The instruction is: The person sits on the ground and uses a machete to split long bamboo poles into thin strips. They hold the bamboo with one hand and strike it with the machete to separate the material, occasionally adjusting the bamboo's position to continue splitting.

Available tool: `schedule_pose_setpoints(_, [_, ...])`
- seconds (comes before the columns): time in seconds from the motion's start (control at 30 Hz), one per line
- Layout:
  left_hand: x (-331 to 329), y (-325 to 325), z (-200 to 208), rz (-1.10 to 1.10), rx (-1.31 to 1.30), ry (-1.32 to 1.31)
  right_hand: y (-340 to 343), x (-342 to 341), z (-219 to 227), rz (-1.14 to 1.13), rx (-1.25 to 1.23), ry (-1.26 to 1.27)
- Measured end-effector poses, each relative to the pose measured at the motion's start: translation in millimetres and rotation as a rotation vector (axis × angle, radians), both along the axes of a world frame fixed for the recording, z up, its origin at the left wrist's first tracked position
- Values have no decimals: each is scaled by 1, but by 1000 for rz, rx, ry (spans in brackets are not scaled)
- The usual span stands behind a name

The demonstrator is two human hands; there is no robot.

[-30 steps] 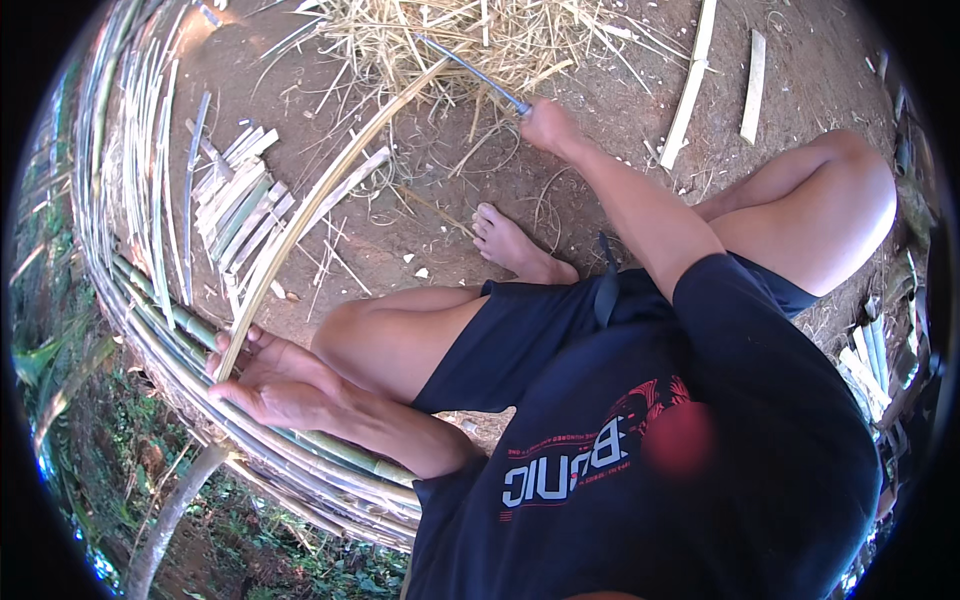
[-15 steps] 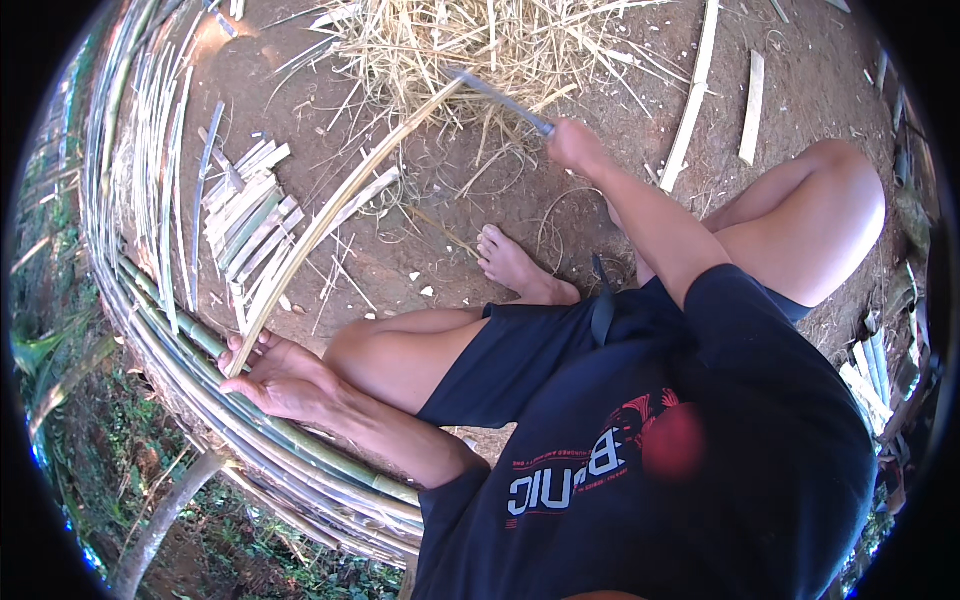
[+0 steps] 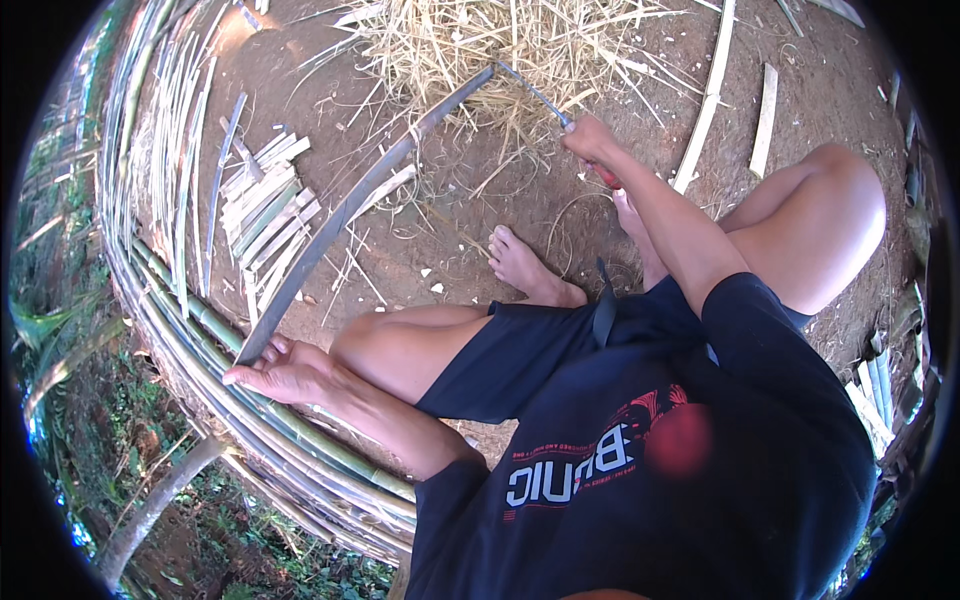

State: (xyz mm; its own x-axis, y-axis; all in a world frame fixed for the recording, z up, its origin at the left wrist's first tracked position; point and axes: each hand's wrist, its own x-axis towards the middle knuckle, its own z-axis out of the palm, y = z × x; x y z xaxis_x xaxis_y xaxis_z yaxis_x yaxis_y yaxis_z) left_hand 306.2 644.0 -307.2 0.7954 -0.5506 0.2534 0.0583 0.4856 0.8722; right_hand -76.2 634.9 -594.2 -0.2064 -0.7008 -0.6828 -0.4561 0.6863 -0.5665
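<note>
A long, slightly bent bamboo strip (image 3: pixel 350 205) slants from lower left up to the straw heap, its dark grey face showing. Its near end rests in my left hand (image 3: pixel 290 374), with the thumb along one side and the fingers curled round the other. My right hand (image 3: pixel 592 141) is closed on a knife (image 3: pixel 540 95) with a narrow dark blade. A bit of red handle shows below that fist. The blade's tip lies close to the strip's far end; whether they touch I cannot tell.
A heap of pale shavings (image 3: pixel 500 40) lies ahead. Short split bamboo pieces (image 3: pixel 270 215) are piled at left, beside long thin slats (image 3: pixel 180 150). Bundled bamboo poles (image 3: pixel 300 435) curve along the left edge. Two pale strips lie ahead right, the longer strip (image 3: pixel 708 100) nearer the heap. My bare feet are between.
The bamboo strip has turned over, from its pale yellowish face to its dark grey one. My right hand and the knife have shifted slightly; the left hand keeps its hold.
</note>
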Motion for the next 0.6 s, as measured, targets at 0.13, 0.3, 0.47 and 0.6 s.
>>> schedule_pose_setpoints(0.13, [7,5,0,99,172,-374,8,41,35,-8,-78,-23])
schedule_pose_setpoints(0.3, [4,16,6,50,181,-673,17,109,125,363,-336,-161])
schedule_pose_setpoints(0.47, [13,24,-13,25,233,-627,8,98,83,210,-341,-78])
schedule_pose_setpoints(0.6, [23,30,-12,47,238,-603,12,98,104,535,-376,59])
